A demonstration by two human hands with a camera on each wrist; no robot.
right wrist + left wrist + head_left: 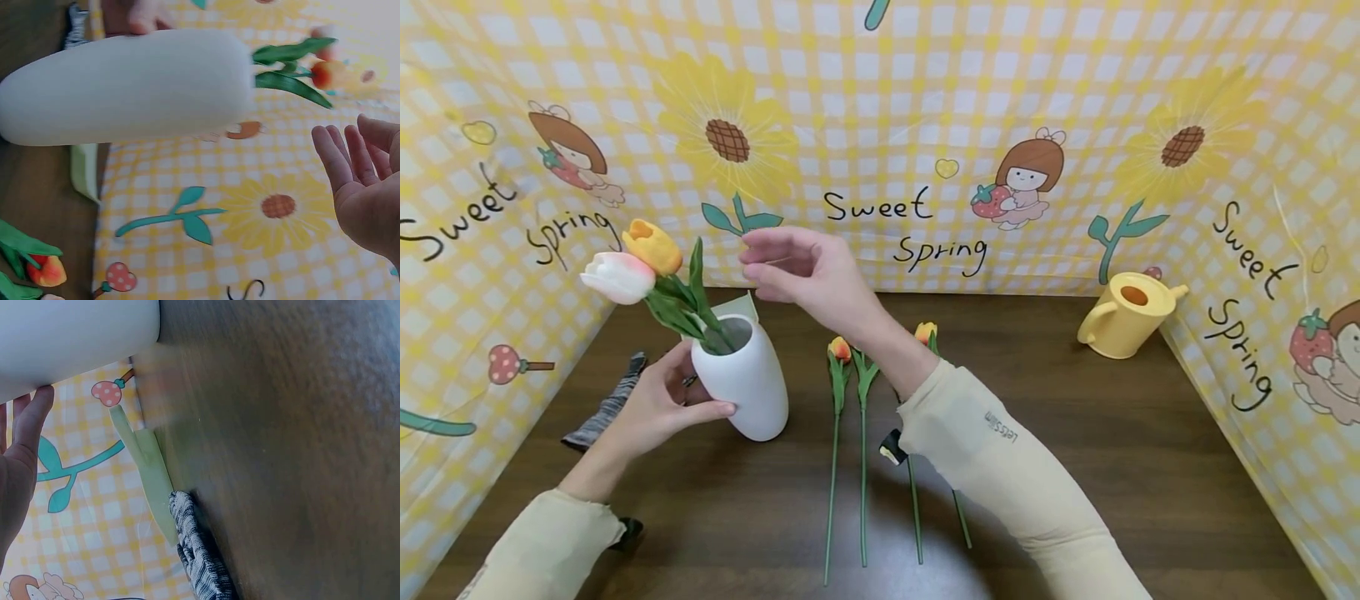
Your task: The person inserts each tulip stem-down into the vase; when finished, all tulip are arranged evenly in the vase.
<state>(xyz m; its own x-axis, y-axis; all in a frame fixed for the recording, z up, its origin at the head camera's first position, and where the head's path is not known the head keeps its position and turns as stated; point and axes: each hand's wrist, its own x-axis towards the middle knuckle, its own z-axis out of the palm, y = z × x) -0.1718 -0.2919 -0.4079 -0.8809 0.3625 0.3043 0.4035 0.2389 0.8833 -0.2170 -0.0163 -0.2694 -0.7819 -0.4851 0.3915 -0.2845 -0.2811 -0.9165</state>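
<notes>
My left hand (658,404) grips the white vase (747,396) from its left side, thumb across the front and fingers behind it. Out of its mouth lean a white-pink tulip (617,278) and a yellow-orange tulip (653,247), both tipped to the left. My right hand (827,279) is raised to the right of the vase mouth, holding nothing, with its fingers loosely bent. The right wrist view shows that hand (369,181) apart from the tulip leaves (294,50). Several long-stemmed tulips (839,350) lie on the table, partly hidden under my right forearm.
A yellow watering can (1120,321) stands at the back right of the brown table (1150,467). Left of the vase lies a grey knitted piece (606,412). Something flat and pale green (153,475) is by the wall. Checked yellow cloth (880,108) encloses the back and sides.
</notes>
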